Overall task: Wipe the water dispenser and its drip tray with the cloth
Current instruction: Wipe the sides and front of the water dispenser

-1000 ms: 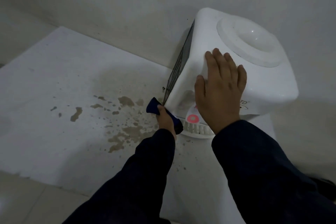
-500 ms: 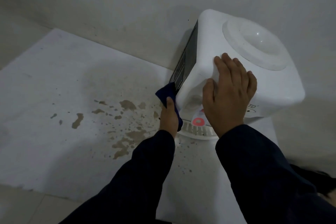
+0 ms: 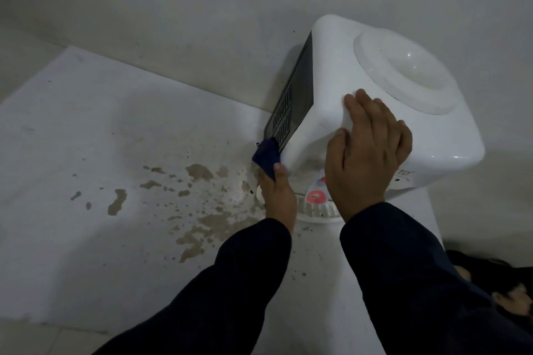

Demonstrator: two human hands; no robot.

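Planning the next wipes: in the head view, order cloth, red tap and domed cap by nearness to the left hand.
1. cloth: gripped by the left hand.
2. red tap: just right of it, low.
3. domed cap: atop the dispenser, upper right.

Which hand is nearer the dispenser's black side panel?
Left. The left hand presses the blue cloth against the black side panel's lower corner; the right hand rests flat on the dispenser's white front.
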